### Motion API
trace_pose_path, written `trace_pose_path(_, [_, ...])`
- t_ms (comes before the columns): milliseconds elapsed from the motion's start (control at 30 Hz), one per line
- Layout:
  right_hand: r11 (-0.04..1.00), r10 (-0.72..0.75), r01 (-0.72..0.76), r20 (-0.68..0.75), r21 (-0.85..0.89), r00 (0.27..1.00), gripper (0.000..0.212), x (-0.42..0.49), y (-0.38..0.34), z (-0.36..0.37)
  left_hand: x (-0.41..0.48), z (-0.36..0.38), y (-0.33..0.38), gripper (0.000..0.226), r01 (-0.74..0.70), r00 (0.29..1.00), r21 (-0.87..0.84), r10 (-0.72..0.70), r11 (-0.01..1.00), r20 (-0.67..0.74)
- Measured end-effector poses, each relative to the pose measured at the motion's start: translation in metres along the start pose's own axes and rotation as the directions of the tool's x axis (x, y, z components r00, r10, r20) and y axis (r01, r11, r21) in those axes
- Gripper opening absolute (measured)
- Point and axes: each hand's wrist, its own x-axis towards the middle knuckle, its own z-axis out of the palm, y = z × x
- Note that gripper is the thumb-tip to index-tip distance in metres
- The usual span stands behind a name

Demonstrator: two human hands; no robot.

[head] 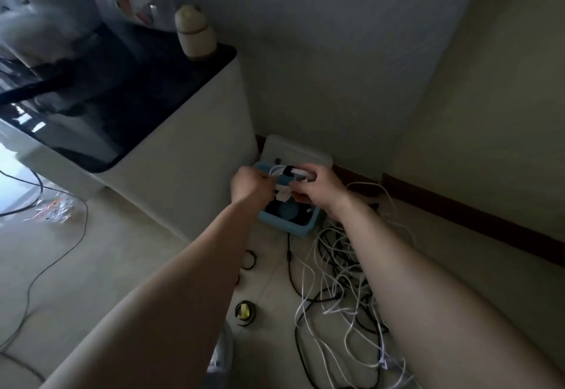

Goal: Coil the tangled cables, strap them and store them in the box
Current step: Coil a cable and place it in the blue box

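Observation:
Both hands hold a coiled white cable (294,172) with a black strap around it, just above the blue box (301,227) on the floor. My left hand (250,186) pinches the coil's left side. My right hand (319,188) grips its right side. The box's white lid (298,149) leans against the wall behind it. A tangle of white and black cables (342,281) lies on the floor to the right of the box. Two black straps (249,260) (244,312) lie on the floor, one with a yellow patch.
A white cabinet with a dark top (171,144) stands to the left of the box, carrying a cream jar (195,32). A thin grey cable (55,263) trails across the floor at left. Walls close in behind and to the right.

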Motion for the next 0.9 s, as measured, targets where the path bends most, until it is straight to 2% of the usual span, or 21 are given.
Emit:
trace_pose_path(100, [0.999, 0.048, -0.048, 0.040, -0.010, 0.998, 0.043, 0.045, 0.024, 0.013, 0.045, 0.019, -0.025, 0.025, 0.059, 0.998, -0.012, -0.059, 0.998, 0.007])
trace_pose_path(200, [0.997, 0.082, -0.082, 0.071, -0.006, 0.994, 0.040, 0.090, 0.054, 0.025, 0.090, 0.037, -0.054, 0.025, 0.043, 0.999, 0.009, -0.042, 0.999, -0.016])
trace_pose_path(300, [0.991, 0.132, -0.133, 0.077, 0.005, 0.988, 0.042, 0.121, 0.079, 0.039, 0.119, 0.047, -0.075, 0.023, 0.049, 0.999, 0.129, -0.048, 0.990, -0.008])
trace_pose_path(433, [0.981, 0.160, -0.152, 0.064, -0.121, 0.985, 0.044, 0.153, 0.108, 0.068, 0.147, 0.053, -0.096, 0.027, 0.117, 0.987, 0.251, -0.085, 0.961, -0.135])
trace_pose_path(500, [0.974, 0.162, -0.159, 0.005, -0.163, 0.987, 0.052, 0.160, 0.116, 0.082, 0.150, 0.053, -0.103, 0.027, 0.133, 0.981, 0.294, -0.084, 0.947, -0.172])
trace_pose_path(533, [0.971, 0.169, -0.173, -0.038, -0.164, 0.985, 0.050, 0.162, 0.119, 0.085, 0.153, 0.054, -0.107, 0.027, 0.128, 0.982, 0.331, -0.074, 0.935, -0.171])
trace_pose_path(633, [0.964, 0.191, -0.215, -0.155, -0.158, 0.969, 0.018, 0.162, 0.130, 0.088, 0.155, 0.061, -0.115, 0.033, 0.085, 0.993, 0.439, -0.040, 0.895, -0.111])
trace_pose_path(667, [0.963, 0.194, -0.221, -0.172, -0.156, 0.966, 0.013, 0.160, 0.132, 0.087, 0.156, 0.063, -0.115, 0.034, 0.087, 0.993, 0.443, -0.044, 0.892, -0.108])
trace_pose_path(733, [0.966, 0.185, -0.212, -0.176, -0.146, 0.967, 0.021, 0.156, 0.135, 0.086, 0.155, 0.066, -0.114, 0.034, 0.094, 0.994, 0.497, -0.051, 0.863, -0.100])
trace_pose_path(833, [0.971, 0.167, -0.191, -0.167, -0.144, 0.972, 0.046, 0.149, 0.137, 0.079, 0.150, 0.069, -0.112, 0.032, 0.070, 0.996, 0.547, -0.027, 0.834, -0.086])
trace_pose_path(900, [0.969, 0.150, -0.182, -0.189, -0.165, 0.970, 0.052, 0.145, 0.136, 0.075, 0.145, 0.069, -0.111, 0.031, 0.037, 0.999, 0.601, -0.016, 0.799, -0.040])
